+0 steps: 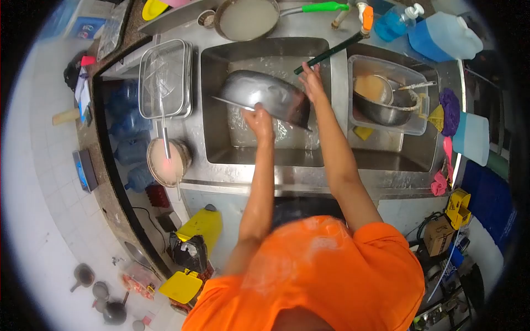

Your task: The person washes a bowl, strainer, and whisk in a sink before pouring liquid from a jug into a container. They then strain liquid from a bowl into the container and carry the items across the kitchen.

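Note:
My left hand grips the rim of a large metal bowl, fingers closed on its near edge. The bowl is tilted over the left sink basin, its opening turned down toward me and its rounded outside facing up. My right hand is at the lower end of a dark green hose, just beyond the bowl's right side. Its fingers appear closed around the hose, which runs from the orange-and-white tap. Water lies in the basin under the bowl.
The right basin holds a plastic tub with a metal bowl and utensils inside. Left of the sink are wire baskets and a bucket of cloudy liquid. Behind stand a filled pan, a soap bottle and a blue-filled jug.

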`<state>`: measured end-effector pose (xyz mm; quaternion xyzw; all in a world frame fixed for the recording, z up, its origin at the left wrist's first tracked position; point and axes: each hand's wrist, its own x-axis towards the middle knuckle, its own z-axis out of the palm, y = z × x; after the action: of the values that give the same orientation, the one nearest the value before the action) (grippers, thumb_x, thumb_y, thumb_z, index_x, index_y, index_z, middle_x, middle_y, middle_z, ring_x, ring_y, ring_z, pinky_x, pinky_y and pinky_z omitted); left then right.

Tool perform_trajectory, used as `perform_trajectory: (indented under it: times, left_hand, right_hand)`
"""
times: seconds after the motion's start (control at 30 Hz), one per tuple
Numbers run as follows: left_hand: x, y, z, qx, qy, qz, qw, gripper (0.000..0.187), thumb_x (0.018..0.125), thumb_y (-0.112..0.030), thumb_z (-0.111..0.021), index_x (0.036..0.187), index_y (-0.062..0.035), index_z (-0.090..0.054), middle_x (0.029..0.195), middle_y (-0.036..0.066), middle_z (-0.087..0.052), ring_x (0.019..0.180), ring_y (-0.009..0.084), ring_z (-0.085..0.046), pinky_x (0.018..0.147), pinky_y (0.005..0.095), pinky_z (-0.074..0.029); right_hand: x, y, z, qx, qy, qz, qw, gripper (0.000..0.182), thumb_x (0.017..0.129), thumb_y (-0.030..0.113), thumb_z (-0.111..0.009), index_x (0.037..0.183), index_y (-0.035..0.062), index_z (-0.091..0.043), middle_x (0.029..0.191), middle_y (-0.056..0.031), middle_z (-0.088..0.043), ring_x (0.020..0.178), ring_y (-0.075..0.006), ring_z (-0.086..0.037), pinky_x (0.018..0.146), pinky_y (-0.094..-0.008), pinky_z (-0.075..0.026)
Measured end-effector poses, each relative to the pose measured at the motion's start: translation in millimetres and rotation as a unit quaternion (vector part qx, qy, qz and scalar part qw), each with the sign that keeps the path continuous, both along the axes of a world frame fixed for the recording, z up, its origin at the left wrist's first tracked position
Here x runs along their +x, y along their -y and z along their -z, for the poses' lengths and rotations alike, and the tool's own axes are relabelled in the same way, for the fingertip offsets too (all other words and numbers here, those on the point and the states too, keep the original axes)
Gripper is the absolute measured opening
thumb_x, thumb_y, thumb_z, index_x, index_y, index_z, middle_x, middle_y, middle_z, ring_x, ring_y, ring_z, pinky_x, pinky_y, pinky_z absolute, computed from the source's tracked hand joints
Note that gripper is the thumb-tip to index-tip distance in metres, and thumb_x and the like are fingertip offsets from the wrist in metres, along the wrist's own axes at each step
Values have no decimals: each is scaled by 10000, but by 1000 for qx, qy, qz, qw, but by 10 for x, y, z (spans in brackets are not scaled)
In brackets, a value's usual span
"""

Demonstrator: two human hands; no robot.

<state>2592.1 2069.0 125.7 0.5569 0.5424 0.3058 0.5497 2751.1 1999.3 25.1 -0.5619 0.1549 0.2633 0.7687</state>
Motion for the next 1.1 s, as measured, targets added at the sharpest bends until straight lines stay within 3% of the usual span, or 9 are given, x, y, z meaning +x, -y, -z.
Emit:
perform_trajectory:
  times: [0.17, 0.27, 0.4, 0.5, 0.73, 0.83, 0.9, 1.07, 1.1]
  left_hand:
    - [-184, -795, 203, 7, 31, -3, 1000, 436, 832, -15, -499, 1237, 107, -393, 1120, 186, -535, 1051, 251, -516, 935, 340, -378]
    - [-121, -997, 76, -130, 98, 37, 986, 456, 822, -12, -524, 1244, 97, -390, 1138, 180, -546, 1031, 256, -536, 929, 329, -387]
    - [4, -301, 35, 118, -60, 26, 991, 329, 827, -56, -570, 1124, 67, -501, 981, 127, -616, 881, 211, -579, 784, 300, -448]
    - [-28, 1, 108, 72, 5, 35, 997, 255, 854, -105, -573, 1067, 33, -552, 854, 138, -628, 795, 178, -578, 723, 313, -451]
    - [-71, 98, 86, 20, -73, 163, 984, 158, 893, -132, -529, 934, 14, -575, 675, 150, -598, 568, 173, -506, 552, 335, -418]
    - [-309, 165, 90, 160, -73, 245, 953, 171, 900, -130, -511, 965, 14, -577, 651, 141, -596, 515, 190, -486, 511, 334, -407]
    - [-512, 83, 65, 67, -180, 309, 932, 222, 887, -143, -534, 1013, 33, -583, 776, 164, -608, 685, 192, -533, 681, 320, -449]
    - [-995, -245, -96, 44, -220, 270, 936, 467, 913, -405, -514, 878, 47, -628, 764, 180, -626, 713, 201, -536, 699, 356, -434]
    - [-1057, -332, -80, 29, -228, 205, 951, 561, 913, -454, -506, 711, 64, -580, 600, 115, -527, 612, 165, -437, 595, 357, -392]
  right_hand:
    - [-175, -229, -78, 112, -5, -135, 984, 329, 926, 215, -535, 1157, 68, -352, 1163, -152, -539, 1005, -269, -556, 867, -414, -462]
    - [-378, -441, -200, 212, -30, -44, 976, 375, 905, 125, -559, 1178, 131, -303, 1062, -101, -543, 925, -246, -587, 840, -441, -459]
    - [-538, -511, -473, 179, -7, 12, 984, 367, 901, 145, -574, 1163, 107, -318, 993, -100, -551, 887, -237, -591, 856, -388, -432]
    - [-747, -368, -487, 209, 68, 15, 976, 367, 907, 162, -571, 1161, 67, -324, 965, -113, -551, 864, -228, -591, 840, -351, -436]
    - [-809, -171, -595, 101, 79, -19, 992, 372, 910, 167, -568, 1179, 40, -346, 991, -101, -565, 905, -177, -565, 861, -307, -412]
    - [-475, -483, -152, 92, 136, -14, 986, 416, 887, 198, -611, 1180, 55, -353, 968, -75, -568, 943, -161, -542, 840, -290, -420]
    - [-243, -663, 35, -129, 114, -62, 983, 407, 869, 171, -629, 1166, 68, -371, 925, -66, -567, 912, -158, -544, 759, -296, -458]
    - [1, -687, 107, -73, 53, 43, 995, 338, 854, 145, -632, 1113, 80, -425, 895, -57, -564, 800, -146, -553, 665, -278, -462]
    - [23, -640, 111, -101, 55, 18, 993, 313, 852, 139, -627, 1095, 78, -440, 896, -55, -563, 770, -143, -554, 663, -269, -459]
